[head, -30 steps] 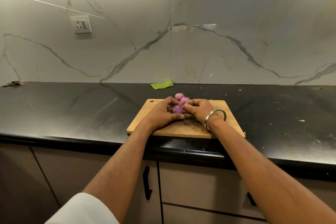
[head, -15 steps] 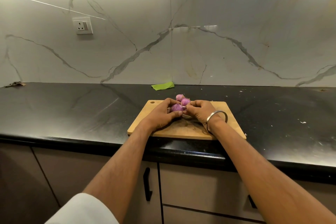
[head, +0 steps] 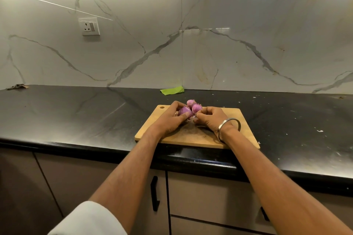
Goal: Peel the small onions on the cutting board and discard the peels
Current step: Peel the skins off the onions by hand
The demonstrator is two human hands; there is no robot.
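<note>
Wooden cutting board (head: 236,129) near counter edge, left hand (head: 168,120) gripping onion (head: 184,110)

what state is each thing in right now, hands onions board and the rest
left hand: grips one onion
held onion: purple, lifted over board
right hand: pinches a peel at that onion
two other onions: lying on board
cutting board: flat on counter
green scrap: lying by wall
</note>
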